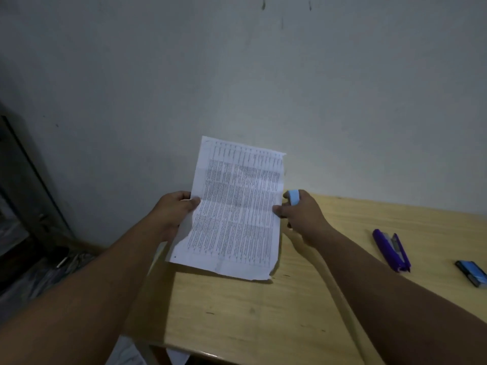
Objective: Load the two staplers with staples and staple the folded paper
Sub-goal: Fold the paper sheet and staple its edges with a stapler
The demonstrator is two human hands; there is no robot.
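A printed paper [237, 206] full of small text is held up above the left end of the wooden table [263, 317]. My left hand [174, 209] pinches its left edge. My right hand [303, 214] presses a thumb on the paper's right edge while it also grips a light blue stapler [293, 196], of which only the top end shows. A purple stapler [391, 250] lies on the table to the right, its top hinged open. A small blue and black box [471, 272] lies near the right edge of the view.
A pale wall rises straight behind the table. Left of the table the floor is dark and cluttered, with a dark frame [23, 180] leaning by the wall. Something white [179, 356] shows under the table's front edge.
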